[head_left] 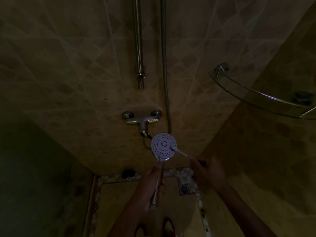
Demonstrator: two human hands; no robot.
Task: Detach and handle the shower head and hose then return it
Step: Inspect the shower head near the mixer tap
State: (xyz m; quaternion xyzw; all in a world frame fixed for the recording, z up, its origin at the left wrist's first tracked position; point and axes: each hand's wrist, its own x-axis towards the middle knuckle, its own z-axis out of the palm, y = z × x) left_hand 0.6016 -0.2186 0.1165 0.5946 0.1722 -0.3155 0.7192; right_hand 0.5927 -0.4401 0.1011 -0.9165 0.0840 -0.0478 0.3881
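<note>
Chrome-coloured handle of the shower head (pixel 163 144) sits in the left hand (pixel 153 183), fingers wrapped round the handle below the disc; the handle's lower end sticks out under the palm. Spray face is white, perforated, turned up toward the camera. Head is off its holder and held in front of the tiled wall, just below and right of the mixer tap (pixel 142 120).

Right hand (pixel 207 170) holds a thin white tool (pixel 179 151), possibly a small brush; its tip rests on the lower right of the spray face. Light is dim, so I cannot tell exactly how these fingers lie, only that they pinch the tool's near end.

Hose (pixel 164 65) hangs down the wall right of the riser rail (pixel 138 40) and curves behind the head. Its join to the handle is not visible.

Judgement on handling: head looks like light plastic, rigid, with a smooth and probably slippery finish, more so if wet. Handle is the sensible place to hold, as now; the disc rim is a poor purchase. Hose should be flexible and will drag and twist the head, so allow slack when returning it.

Glass corner shelf (pixel 256 94) at right. Floor drain (pixel 184 188) below the hands.
</note>
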